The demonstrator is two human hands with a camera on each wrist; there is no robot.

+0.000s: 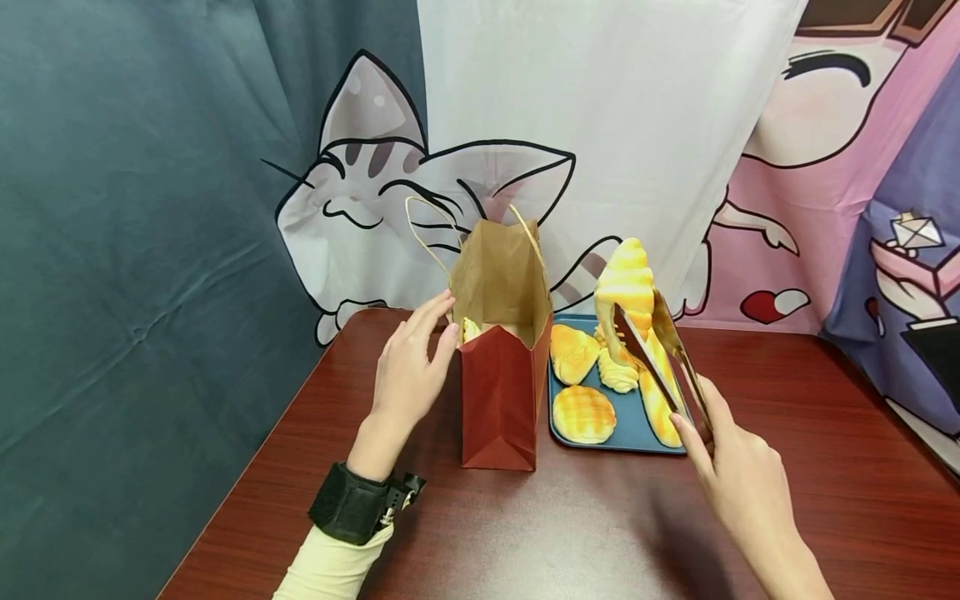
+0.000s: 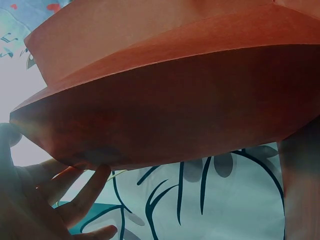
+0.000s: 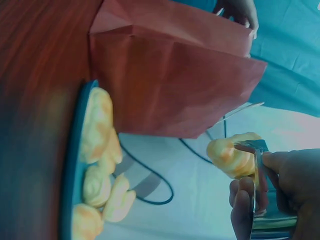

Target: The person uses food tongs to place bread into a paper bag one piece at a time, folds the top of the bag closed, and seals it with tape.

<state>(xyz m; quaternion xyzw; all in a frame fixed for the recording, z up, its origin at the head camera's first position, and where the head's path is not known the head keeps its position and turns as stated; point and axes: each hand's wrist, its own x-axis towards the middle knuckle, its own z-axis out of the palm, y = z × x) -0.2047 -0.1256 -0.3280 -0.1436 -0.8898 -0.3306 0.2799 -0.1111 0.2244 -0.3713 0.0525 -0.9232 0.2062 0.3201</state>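
Note:
A red paper bag [image 1: 498, 404] with a tan inside and thin string handles stands upright. My left hand [image 1: 408, 358] is at its left rim, fingers extended; in the left wrist view the fingertips touch the bag's side [image 2: 165, 115]. A bit of pale yellow bread [image 1: 471, 330] shows inside the mouth. My right hand [image 1: 738, 471] grips metal tongs [image 1: 688, 367], which pinch a croissant-like bread [image 1: 632, 271] above the tray, right of the bag. The right wrist view shows this bread [image 3: 232, 155] between the tongs' ends.
On the brown table [image 1: 600, 533], a blue tray [image 1: 628, 421] lies close against the bag's right side. It bears a round bread [image 1: 583, 414], a triangular bread [image 1: 573, 353], a small twisted roll [image 1: 618, 372] and a long loaf [image 1: 660, 408]. A printed cloth [image 1: 600, 100] hangs behind.

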